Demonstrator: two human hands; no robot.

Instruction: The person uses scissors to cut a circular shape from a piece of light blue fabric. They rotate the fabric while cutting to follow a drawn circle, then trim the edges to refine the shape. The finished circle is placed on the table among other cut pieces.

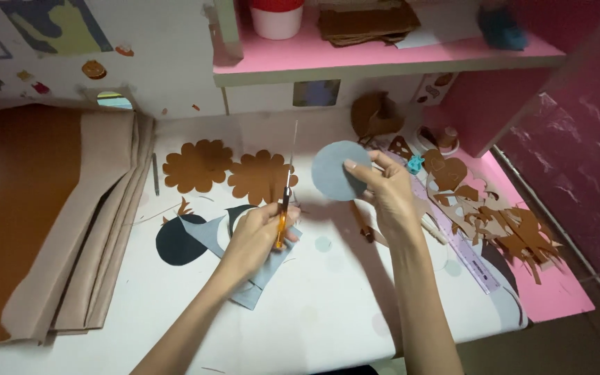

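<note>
My right hand (387, 191) holds up a round grey-blue felt disc (335, 170) by its right edge, above the white table (328, 305). My left hand (255, 232) grips orange-handled scissors (285, 208), blades pointing up and away, just left of the disc. Under my left hand lie grey-blue and black felt offcuts (189, 239) with round holes cut out. Two brown flower-shaped cutouts (230, 172) lie flat on the table beyond my left hand.
Folded brown and beige fabric sheets (50, 215) fill the left side. A pile of brown scraps (501, 222) and a clear ruler (463, 246) lie at the right. A pink shelf (383, 55) with a white cup (276, 19) hangs over the back.
</note>
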